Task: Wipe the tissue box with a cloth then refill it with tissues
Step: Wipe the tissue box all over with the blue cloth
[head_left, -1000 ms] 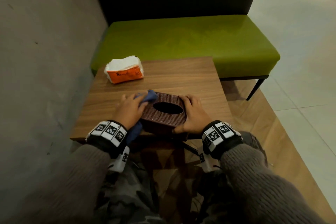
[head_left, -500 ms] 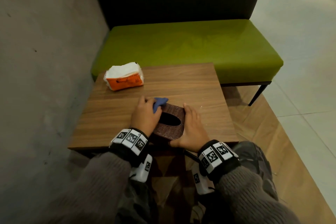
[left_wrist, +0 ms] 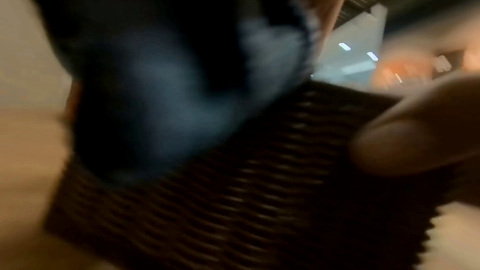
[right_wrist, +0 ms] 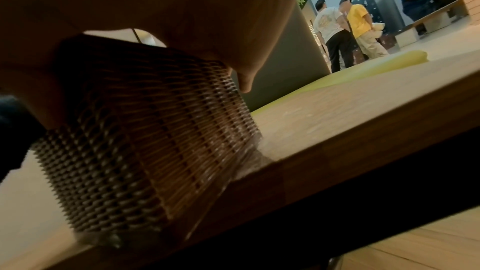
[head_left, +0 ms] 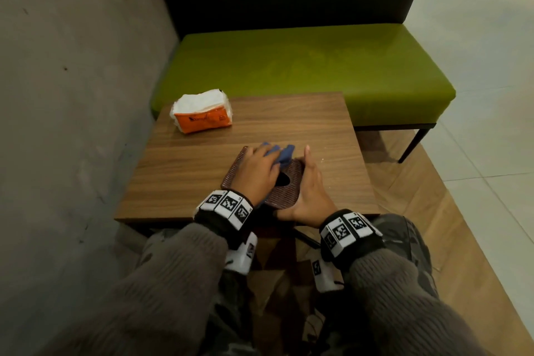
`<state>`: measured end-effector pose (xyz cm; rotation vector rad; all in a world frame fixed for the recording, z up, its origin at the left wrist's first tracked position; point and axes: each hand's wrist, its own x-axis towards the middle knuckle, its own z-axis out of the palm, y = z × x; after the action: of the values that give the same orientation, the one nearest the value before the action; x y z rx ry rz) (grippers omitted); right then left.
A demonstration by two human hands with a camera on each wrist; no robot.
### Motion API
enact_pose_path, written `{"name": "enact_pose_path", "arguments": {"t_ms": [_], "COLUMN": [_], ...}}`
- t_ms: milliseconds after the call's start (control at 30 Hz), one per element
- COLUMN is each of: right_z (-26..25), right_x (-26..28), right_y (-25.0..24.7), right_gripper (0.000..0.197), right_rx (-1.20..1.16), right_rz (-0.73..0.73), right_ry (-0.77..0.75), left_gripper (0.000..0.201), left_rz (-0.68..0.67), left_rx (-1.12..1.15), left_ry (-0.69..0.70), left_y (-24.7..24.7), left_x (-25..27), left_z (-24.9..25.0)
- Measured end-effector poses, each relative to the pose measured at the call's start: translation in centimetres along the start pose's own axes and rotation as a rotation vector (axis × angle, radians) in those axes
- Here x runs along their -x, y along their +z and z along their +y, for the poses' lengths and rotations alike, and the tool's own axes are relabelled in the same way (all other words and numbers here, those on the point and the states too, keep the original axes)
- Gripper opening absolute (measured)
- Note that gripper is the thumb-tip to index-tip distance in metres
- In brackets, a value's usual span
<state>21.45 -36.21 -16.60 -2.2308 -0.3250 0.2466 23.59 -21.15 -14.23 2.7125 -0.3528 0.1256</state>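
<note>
On the wooden surface [head_left: 202, 170], my left hand [head_left: 255, 172] presses the blue cloth [head_left: 284, 154] onto the stiff, light-looking wicker tissue box [head_left: 289, 191]; my flat right hand [head_left: 310, 188] braces its side.

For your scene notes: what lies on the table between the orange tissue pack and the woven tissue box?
Only bare wooden table, as the head view shows, between tissue pack and tissue box.

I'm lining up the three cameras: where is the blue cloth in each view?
Head: cloth at centre, under the left hand, on the box's far end.
Left wrist: cloth fills upper left.
Right wrist: not clearly in it.
Shared landmark: the woven box.
</note>
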Motion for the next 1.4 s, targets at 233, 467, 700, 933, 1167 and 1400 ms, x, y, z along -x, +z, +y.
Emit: {"name": "enact_pose_path", "arguments": {"t_ms": [233,467,700,933,1167,1400], "right_z": [0.9,0.2,-0.3,-0.6,-0.9,-2.0], "right_x": [-0.2,-0.2,-0.1,-0.2,-1.5,-3.6], "right_y": [-0.5,-0.4,-0.1,-0.5,-2.8,-5.1], "right_gripper": [0.15,0.143,0.139,0.145,0.125,0.112], "right_rx": [-0.032,0.061,0.133,0.268,0.474,0.595], "right_rz": [0.022,0.018,0.051,-0.013,-0.229,-0.43], "right_ry": [-0.006,-0.002,-0.008,0.06,-0.026,-0.023], "left_gripper": [0.037,0.041,0.019,0.019,0.016,0.017], "left_rz": [-0.08,0.16,0.005,-0.258,-0.464,-0.57], "left_rx": [0.112,0.058,0.158,0.108,-0.006,-0.062], "left_ry": [0.461,0.053,-0.114,-0.136,0.092,0.097], "left_y": [0.3,-2.2,-0.9,-1.8,-6.2,-6.6], "left_x": [5.4,6.7,3.8,1.0,1.1,1.5], "left_z": [-1.0,-7.0,0.5,1.5,-1.6,-1.1]}}
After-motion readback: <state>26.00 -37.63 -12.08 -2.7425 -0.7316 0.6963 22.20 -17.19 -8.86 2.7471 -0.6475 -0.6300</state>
